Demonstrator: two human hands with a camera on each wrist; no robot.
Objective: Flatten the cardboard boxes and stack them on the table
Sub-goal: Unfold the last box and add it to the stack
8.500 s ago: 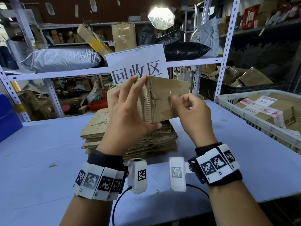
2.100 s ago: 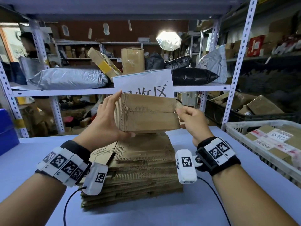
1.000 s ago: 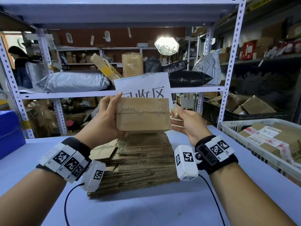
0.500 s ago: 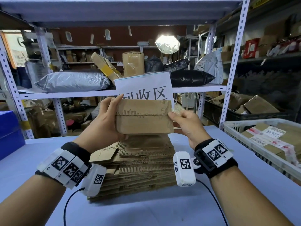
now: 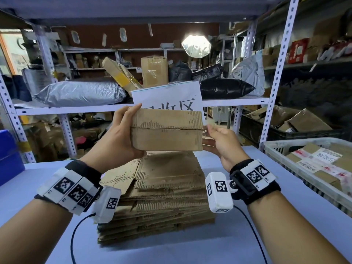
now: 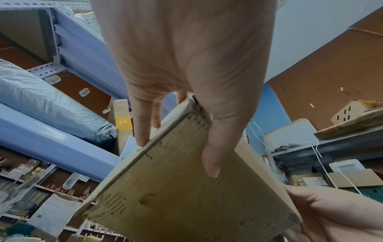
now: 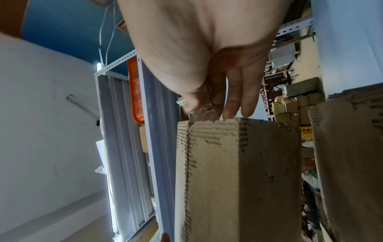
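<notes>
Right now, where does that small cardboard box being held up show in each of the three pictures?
Head: small cardboard box at centre, above the flat stack.
Left wrist: box at lower centre, under the left hand.
Right wrist: box at lower centre, below the right hand.
Shared landmark: the box's centre seam.

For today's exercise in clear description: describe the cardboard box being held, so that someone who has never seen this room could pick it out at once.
Start at the blue table with its stack of flattened cardboard. Above that stack, in front of the white paper sign, the left hand and right hand hold one cardboard box at its ends. It alone is raised off the table and still box-shaped, with a seam running across its near face.
</notes>
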